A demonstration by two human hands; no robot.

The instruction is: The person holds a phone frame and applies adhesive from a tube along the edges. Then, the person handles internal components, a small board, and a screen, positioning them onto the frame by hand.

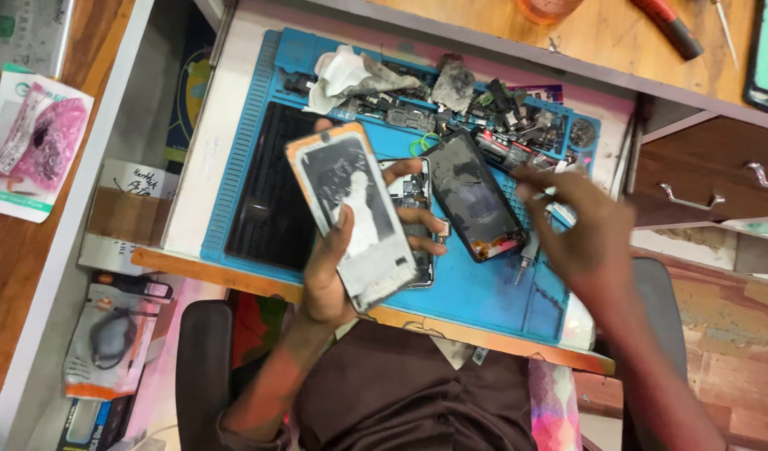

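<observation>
A left hand (338,276) is gripping a detached phone panel (353,213) tilted above a blue repair mat (484,292), fingers wrapped behind for support; the right hand (580,225), fingertips pinched, is hovering blurred beside a dark screen (474,194).

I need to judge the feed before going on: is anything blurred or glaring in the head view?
Head view: the right hand is smeared by motion blur, its fingertips indistinct; the left hand and the phone panel it holds are sharp; light is even, with mild sheen on the dark screen lying on the blue mat.
</observation>
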